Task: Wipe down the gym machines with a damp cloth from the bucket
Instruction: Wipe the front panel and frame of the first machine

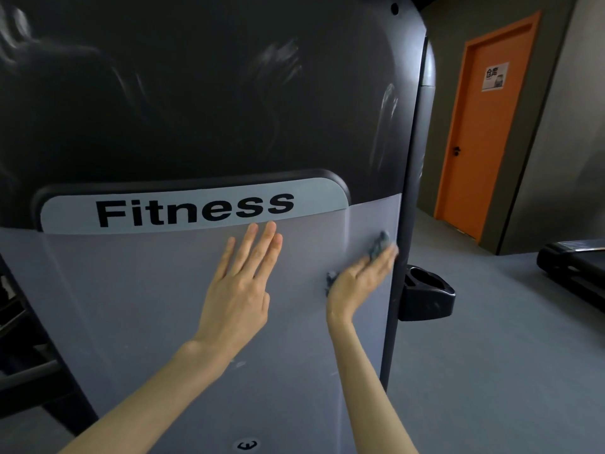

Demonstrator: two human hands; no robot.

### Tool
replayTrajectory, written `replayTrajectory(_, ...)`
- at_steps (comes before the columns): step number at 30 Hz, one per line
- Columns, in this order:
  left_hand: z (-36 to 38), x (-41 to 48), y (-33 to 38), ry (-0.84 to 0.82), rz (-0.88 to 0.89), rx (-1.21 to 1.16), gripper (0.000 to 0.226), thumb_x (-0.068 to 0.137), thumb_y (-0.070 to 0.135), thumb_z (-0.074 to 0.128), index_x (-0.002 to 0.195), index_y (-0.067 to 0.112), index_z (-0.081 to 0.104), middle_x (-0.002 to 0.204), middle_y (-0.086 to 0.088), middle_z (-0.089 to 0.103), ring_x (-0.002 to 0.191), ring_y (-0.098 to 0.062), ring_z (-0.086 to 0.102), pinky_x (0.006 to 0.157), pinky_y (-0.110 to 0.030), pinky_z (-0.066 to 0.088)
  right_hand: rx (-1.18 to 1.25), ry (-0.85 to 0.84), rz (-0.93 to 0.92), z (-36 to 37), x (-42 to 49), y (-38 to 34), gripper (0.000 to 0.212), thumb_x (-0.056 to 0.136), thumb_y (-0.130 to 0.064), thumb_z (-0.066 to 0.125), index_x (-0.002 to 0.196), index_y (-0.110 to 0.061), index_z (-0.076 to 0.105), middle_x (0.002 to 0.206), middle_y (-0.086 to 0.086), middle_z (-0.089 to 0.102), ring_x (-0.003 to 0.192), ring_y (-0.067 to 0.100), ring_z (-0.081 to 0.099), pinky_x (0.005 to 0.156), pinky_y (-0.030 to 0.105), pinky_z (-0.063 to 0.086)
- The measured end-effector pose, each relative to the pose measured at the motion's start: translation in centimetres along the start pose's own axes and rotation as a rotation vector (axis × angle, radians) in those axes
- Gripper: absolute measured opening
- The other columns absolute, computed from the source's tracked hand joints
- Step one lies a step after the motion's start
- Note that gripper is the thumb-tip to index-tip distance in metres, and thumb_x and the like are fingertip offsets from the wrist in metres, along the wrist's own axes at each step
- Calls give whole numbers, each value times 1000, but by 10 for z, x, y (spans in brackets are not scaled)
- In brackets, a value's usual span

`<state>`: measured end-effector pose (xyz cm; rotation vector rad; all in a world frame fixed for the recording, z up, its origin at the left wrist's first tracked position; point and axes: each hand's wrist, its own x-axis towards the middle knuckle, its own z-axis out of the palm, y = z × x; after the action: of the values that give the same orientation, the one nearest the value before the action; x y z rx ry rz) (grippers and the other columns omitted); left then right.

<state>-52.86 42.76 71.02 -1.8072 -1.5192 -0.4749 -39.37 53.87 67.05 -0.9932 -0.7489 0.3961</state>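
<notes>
Cloth is a bluish-grey wad squashed under my right hand, up against the lower grey panel of the machine, close to the panel's right edge. Bits of it poke out past the fingertips and by the thumb. That hand looks flat, fingers pretty much straight, pressing rather than gripping, though it's a bit blurry. My left hand lies flat on the same panel, holding nothing, fingertips just under the Fitness label. A black cup holder sticks off the machine's right side, and there's an orange door off in the back.
</notes>
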Motion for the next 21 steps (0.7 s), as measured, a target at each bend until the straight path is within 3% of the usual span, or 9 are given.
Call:
replayTrajectory(2,0,0,-1,10,7,2,89,69,-1,61,149,6,24,158,-9,16,146,-29,14,114,-51,26,-26,-130,-259,6,7,-6,54,102,1,32,152,-14,19,158,-3,14,147,12,13,118,18,13)
replayTrajectory(4,0,1,-1,7,11,8,88,70,-1,61,149,6,23,158,-9,16,146,-29,15,114,-51,27,-30,-129,-280,1,9,4,62,98,10,32,152,-20,23,157,-5,20,145,9,19,114,26,30)
replayTrajectory(6,-1,1,-1,-1,7,12,86,70,0,61,149,5,25,158,-9,17,145,-30,16,113,-51,28,53,30,25,-11,5,24,76,86,21,28,147,-25,34,148,-9,33,138,8,34,88,22,52)
replayTrajectory(7,-2,2,0,0,5,17,86,71,1,62,148,5,26,158,-10,18,145,-30,17,113,-51,29,87,114,243,-15,2,40,74,86,20,26,146,-22,36,147,-7,35,135,13,39,83,22,53)
replayTrajectory(9,-3,2,0,4,9,23,84,72,1,61,148,5,28,157,-10,19,145,-30,18,112,-50,30,26,201,614,-20,1,58,58,95,9,27,149,-12,29,153,7,28,136,30,37,103,34,41)
replayTrajectory(11,-3,2,-1,4,12,18,83,72,2,61,148,6,28,157,-9,20,145,-30,19,112,-50,30,-34,152,723,-15,9,56,55,96,6,30,150,-8,26,156,14,22,133,36,36,110,42,31)
replayTrajectory(13,-3,2,-1,-1,11,8,84,71,2,63,148,6,28,157,-10,20,145,-30,19,112,-50,30,36,80,543,-4,19,31,62,93,10,29,151,-12,24,157,13,20,132,29,37,111,42,31)
replayTrajectory(18,-6,3,0,12,5,-51,88,66,-7,64,147,5,31,157,-9,23,145,-29,18,113,-49,27,84,-159,-102,23,26,-53,66,96,10,29,153,-19,15,158,-9,7,149,16,6,121,35,12)
replayTrajectory(21,-11,2,-1,-35,10,-93,88,66,-3,66,147,5,31,157,-8,21,146,-27,15,114,-48,27,68,-254,-254,16,-1,-45,62,100,5,31,153,-21,12,160,-9,5,149,11,4,121,34,13)
